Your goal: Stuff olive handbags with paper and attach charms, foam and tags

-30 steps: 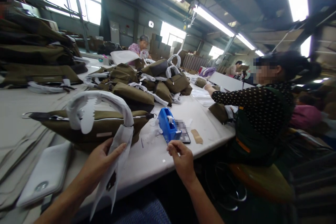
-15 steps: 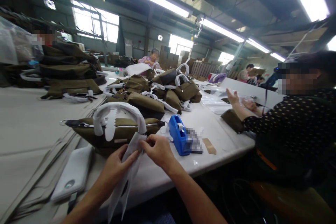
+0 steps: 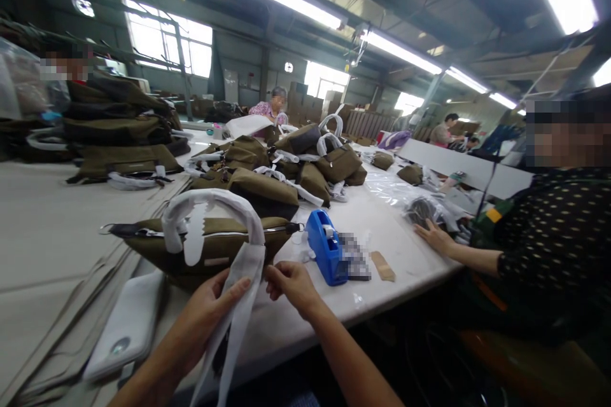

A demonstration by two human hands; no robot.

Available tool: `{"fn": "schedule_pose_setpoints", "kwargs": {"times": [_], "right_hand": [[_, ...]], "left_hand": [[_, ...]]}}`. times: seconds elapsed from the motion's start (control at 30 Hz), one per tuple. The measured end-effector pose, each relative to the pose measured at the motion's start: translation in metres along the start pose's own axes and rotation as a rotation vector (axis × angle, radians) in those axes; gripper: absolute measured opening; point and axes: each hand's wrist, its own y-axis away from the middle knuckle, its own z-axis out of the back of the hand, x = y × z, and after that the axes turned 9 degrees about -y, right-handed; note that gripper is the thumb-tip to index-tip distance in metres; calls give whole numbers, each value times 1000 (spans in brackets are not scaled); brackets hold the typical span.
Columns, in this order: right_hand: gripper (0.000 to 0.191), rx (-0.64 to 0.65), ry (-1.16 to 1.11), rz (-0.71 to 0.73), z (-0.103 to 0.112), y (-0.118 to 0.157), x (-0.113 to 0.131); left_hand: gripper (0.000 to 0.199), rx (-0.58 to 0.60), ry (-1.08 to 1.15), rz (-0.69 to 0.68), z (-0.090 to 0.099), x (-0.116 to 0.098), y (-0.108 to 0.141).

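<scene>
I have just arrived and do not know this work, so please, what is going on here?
The person's left hand holds a white wrapping strip at one end of the wrapped handle of an olive handbag on the table. The right hand, curled, is close beside it. A blue tape dispenser stands right of the handbag, and more olive bags are piled behind.

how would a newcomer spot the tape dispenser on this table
At the pale table, find the right hand over its near side. Just beyond that hand, right of the nearest olive bag, stands the tape dispenser. Its solid bright blue body sets it apart from that bag and the flat brown piece to its right.
</scene>
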Motion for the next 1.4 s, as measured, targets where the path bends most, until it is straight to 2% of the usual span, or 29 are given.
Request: {"fn": "schedule_pose_setpoints", "kwargs": {"times": [0.1,0.2,0.3,0.43,0.6,0.7,0.8,0.93,1.0,1.1,1.2,1.27,1.33,1.4], "right_hand": [[65,-76,-71,138,-10,15,9],[49,4,-89,226,-27,21,25],[46,51,-161,192,-39,20,33],[54,73,-257,151,-36,30,22],[45,-4,-198,75,-26,59,-4],[37,-35,-186,36,-30,63,-13],[24,-114,-55,94,-38,58,-13],[15,-198,133,227,-50,58,-12],[13,-200,183,289,-55,63,-12],[5,-130,154,333,-60,76,-14],[14,-14,-53,238,-61,85,-15],[18,5,-184,159,-61,85,-16],[24,-15,-250,97,-60,82,-14],[32,-24,-286,38,-58,77,-10]], "left_hand": [[67,-37,-59,-17,-3,-2,-1],[65,-70,-123,-44,-9,-4,-2],[67,-121,-141,-36,-13,-4,-4],[70,-145,-98,-13,-13,-5,-7],[65,-175,-116,-47,-16,-2,-8],[65,-169,-98,-58,-20,3,-9],[67,-166,-77,-70,-26,6,-11],[68,-266,-152,-119,-32,8,-11],[65,-331,-222,-152,-33,10,-11],[63,-400,-330,-184,-31,12,-11],[63,-437,-407,-197,-29,11,-11],[64,-438,-415,-193,-28,9,-13],[69,-387,-328,-174,-27,7,-12],[77,-272,-137,-106,-24,5,-8]]}}
